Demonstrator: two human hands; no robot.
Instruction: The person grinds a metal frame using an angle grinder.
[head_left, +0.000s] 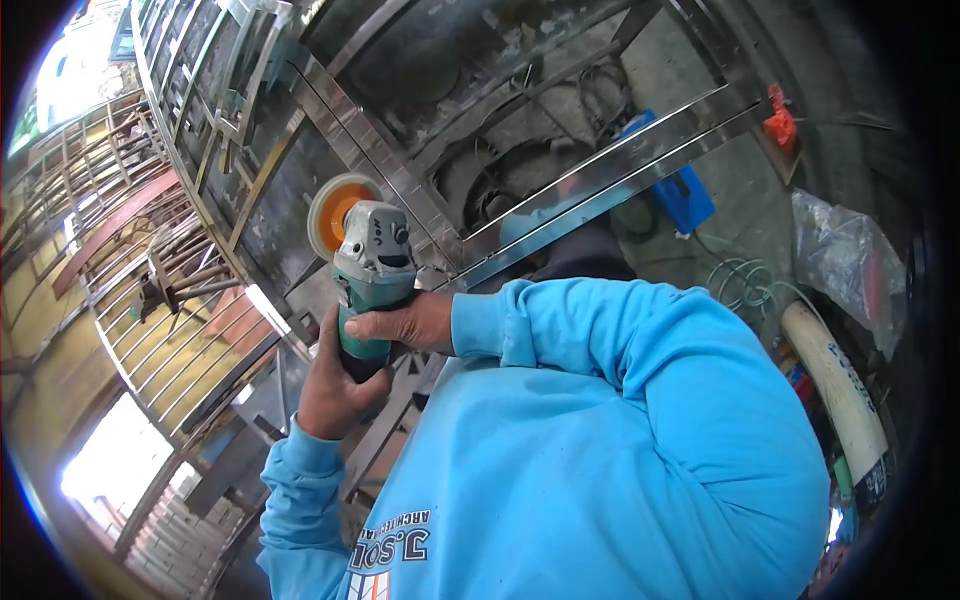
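Note:
I hold a green and grey angle grinder [376, 250] with both hands, in front of my chest. My left hand [338, 388] wraps round the lower end of its body. Higher up, my right hand [415, 322] grips the green body, its thumb laid across it. An orange and white disc [325, 218] is fitted at the grinder's head. Beyond the tool lies a frame of shiny metal tubing [600, 192], one corner of it close to the grinder's head and my right hand.
Metal racks and bars [170, 280] line the left side. Under the frame are cables and a blue object [685, 200]. To the right lie a red-orange thing [780, 120], clear plastic wrapping [845, 255], coiled green hose [742, 283] and a pale roll [835, 385].

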